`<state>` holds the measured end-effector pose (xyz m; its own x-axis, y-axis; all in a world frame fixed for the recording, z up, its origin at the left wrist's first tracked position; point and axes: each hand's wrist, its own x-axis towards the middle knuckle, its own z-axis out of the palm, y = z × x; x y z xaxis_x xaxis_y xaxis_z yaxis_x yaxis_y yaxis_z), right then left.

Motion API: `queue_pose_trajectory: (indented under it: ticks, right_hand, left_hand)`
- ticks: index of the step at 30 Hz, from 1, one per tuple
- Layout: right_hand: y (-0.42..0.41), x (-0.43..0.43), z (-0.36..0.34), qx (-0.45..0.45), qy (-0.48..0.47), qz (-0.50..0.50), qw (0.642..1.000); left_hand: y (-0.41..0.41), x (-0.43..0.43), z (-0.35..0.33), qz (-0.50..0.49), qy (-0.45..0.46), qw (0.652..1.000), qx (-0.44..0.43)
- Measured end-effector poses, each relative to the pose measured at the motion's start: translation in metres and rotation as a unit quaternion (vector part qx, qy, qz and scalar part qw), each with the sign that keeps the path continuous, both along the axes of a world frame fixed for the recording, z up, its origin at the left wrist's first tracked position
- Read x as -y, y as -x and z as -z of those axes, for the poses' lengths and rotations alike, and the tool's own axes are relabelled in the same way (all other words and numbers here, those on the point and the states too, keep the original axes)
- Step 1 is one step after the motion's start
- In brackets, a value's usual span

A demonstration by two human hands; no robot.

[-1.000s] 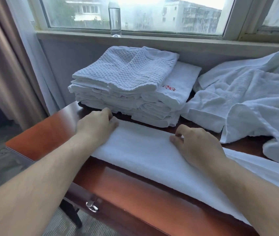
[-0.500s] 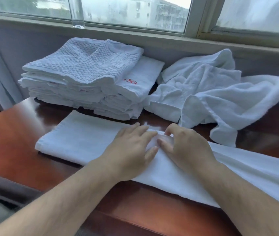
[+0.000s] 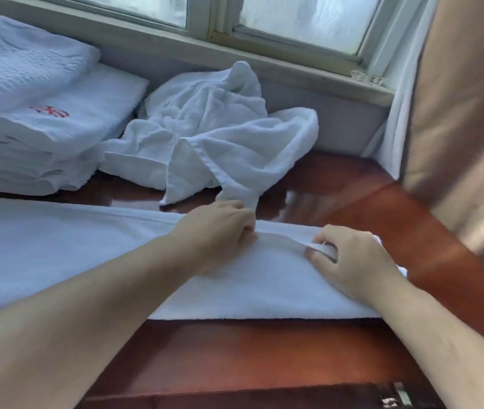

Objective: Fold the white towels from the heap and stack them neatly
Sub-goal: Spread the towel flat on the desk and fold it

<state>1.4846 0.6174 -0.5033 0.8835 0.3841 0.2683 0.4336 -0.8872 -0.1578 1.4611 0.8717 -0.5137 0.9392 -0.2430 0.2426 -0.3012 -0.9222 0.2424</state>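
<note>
Under left hand and right hand lies towel.

left hand and right hand have slid rightward along the towel, now pinching its end.

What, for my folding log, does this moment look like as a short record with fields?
surface: wooden table under a window
in work: flat towel, a long strip across the table
left hand: grips the flat towel's far edge
right hand: pinches a hem at the strip's right end
stack: folded towels, back left, one with a red mark
heap: crumpled towels, behind the hands, right of the stack
</note>
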Motion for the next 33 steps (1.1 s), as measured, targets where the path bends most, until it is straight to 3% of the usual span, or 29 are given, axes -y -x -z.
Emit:
queue_pose_trajectory:
  ticks: [12,18,23,26,29,33]
  right_hand:
    - [-0.048,0.06,0.001,0.006,0.0,0.137,0.991]
    - [-0.067,0.048,-0.007,0.111,-0.038,0.133,0.984]
    - [-0.072,0.023,-0.01,0.099,0.085,0.201,0.971]
    - [-0.057,0.005,-0.005,0.112,0.005,0.165,0.98]
    - [-0.04,-0.012,0.007,0.021,-0.078,0.063,0.995]
    - [-0.033,-0.017,0.021,-0.151,0.009,0.063,0.986]
  left_hand:
    - [-0.026,-0.006,-0.002,-0.066,0.036,0.997,0.029]
    - [-0.031,-0.007,-0.003,-0.097,0.047,0.992,0.065]
    - [-0.021,-0.007,-0.005,-0.081,0.055,0.99,0.105]
    - [0.0,-0.006,-0.004,-0.026,0.042,0.993,0.112]
    - [0.017,-0.005,0.007,-0.022,-0.021,1.0,0.008]
    - [0.019,-0.015,0.016,-0.046,-0.047,0.994,-0.092]
